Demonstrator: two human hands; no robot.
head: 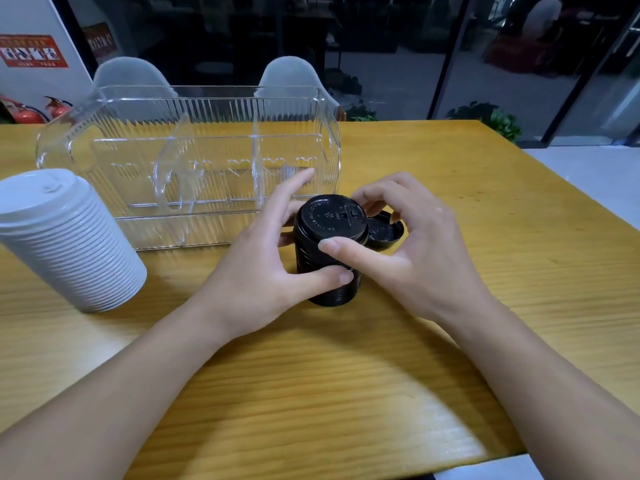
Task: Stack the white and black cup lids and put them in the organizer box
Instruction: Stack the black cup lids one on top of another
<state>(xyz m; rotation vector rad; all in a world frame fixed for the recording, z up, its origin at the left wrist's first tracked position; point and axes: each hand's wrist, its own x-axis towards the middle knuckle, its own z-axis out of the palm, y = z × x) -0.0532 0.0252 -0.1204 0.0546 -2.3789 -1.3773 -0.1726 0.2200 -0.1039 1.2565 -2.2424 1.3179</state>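
Head view: two hands hold a stack of black lids [329,251] on the counter [311,393].
Left hand [263,271] curls round the stack's side, right hand [412,247] pinches its top. One black lid [386,232] lies under the right fingers. White lids [65,237] stand far left; clear organizer box [194,161] sits behind both hands.
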